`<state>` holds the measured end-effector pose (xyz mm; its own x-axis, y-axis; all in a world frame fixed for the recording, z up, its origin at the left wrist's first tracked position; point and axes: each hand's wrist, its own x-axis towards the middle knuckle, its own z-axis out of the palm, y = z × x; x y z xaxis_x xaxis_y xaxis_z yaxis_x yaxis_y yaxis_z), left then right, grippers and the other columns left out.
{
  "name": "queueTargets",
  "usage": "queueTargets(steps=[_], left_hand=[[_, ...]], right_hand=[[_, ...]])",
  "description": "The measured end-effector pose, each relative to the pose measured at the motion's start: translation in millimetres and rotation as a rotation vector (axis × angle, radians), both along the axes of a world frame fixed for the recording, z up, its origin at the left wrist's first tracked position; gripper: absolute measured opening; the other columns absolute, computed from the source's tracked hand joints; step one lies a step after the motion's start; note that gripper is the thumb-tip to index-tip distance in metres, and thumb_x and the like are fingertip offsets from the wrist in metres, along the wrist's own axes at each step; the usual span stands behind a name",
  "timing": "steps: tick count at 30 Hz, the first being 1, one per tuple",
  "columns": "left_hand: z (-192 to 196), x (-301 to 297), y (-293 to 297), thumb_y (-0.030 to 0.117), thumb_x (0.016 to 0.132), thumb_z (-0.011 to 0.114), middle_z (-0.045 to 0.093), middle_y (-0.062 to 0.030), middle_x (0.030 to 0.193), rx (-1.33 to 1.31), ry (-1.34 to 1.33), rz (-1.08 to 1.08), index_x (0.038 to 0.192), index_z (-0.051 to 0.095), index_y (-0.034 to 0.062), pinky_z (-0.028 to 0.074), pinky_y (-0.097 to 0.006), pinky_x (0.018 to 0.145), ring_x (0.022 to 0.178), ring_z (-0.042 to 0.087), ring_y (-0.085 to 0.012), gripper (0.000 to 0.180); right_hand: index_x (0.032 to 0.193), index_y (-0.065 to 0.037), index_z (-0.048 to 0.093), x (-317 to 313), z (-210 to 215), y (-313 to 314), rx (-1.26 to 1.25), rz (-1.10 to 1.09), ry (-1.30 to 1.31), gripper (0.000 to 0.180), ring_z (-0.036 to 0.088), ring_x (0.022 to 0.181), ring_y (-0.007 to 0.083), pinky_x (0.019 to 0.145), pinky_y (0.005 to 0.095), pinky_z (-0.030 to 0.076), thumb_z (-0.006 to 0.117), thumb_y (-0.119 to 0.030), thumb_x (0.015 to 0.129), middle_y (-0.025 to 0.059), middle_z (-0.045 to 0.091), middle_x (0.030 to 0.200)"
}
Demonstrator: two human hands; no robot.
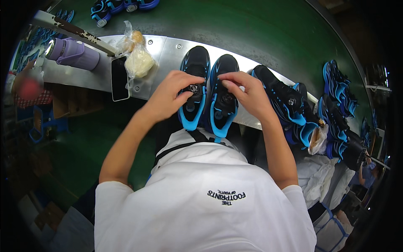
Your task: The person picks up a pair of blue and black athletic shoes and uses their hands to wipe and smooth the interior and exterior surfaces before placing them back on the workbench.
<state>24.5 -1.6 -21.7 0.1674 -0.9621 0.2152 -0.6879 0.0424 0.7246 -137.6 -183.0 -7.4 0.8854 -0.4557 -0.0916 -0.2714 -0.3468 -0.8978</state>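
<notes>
On the far left of the metal tabletop [168,54] a lilac bottle [75,53] lies on its side with its cap on, so what it holds cannot be seen; just right of it a dark phone [119,78] lies flat, and beside that is a clear plastic bag [137,59], knotted at the top, with pale, bun-like food inside. Right of the bag, the left hand [170,98] is curled nearly closed, thumb and forefinger pinching the round dial on the left shoe [194,86], a black shoe with bright blue trim that stands sole-down at the near edge of the tabletop. Touching it on the right is the matching right shoe [223,94], where the right hand [245,94] is bent over the tongue, fingertips pressing at the dial there; whether it truly grips the dial cannot be told. The dials are small, so working them well probably calls for light fingertip turns while the other fingers steady each shoe against the tabletop. Farther right, a heap of like shoes [289,105] crowds the edge, and a small crumpled bag [319,138] sits among them, its contents unclear.
</notes>
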Motion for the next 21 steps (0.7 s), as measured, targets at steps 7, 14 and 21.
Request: queueTargets(steps=[7,14,21], left_hand=[[-12,-41,34,0.017,0.097,0.052,0.062,-0.0167,0.116,0.300,1.651,0.432,0.118,0.054,-0.0031,0.052,-0.026,0.065,0.093,0.065,-0.0211,0.029],[-25,-62,28,0.014,0.098,0.049,0.060,-0.0146,0.119,0.189,1.873,0.478,0.120,0.052,-0.0017,0.052,-0.028,0.072,0.104,0.062,-0.0238,0.027],[-20,-76,22,0.012,0.097,0.046,0.060,-0.0150,0.116,0.100,1.789,0.510,0.121,0.049,-0.0026,0.054,-0.027,0.072,0.106,0.062,-0.0231,0.028]], right_hand=[[0.106,-0.014,0.071,37,-10,16,-0.100,0.342,-0.081,0.025,0.056,0.080,0.0176,0.070,0.0292,0.046,0.069,-0.008,0.082,0.0044,0.054,0.084],[0.102,-0.010,0.072,38,-25,29,-0.312,0.272,-0.088,0.020,0.059,0.081,0.0214,0.071,0.0321,0.049,0.068,-0.009,0.082,0.0067,0.055,0.089],[0.111,-0.011,0.068,36,-20,23,-0.094,0.428,0.031,0.033,0.058,0.082,0.0239,0.080,0.0321,0.048,0.071,-0.013,0.078,0.0095,0.054,0.097]])
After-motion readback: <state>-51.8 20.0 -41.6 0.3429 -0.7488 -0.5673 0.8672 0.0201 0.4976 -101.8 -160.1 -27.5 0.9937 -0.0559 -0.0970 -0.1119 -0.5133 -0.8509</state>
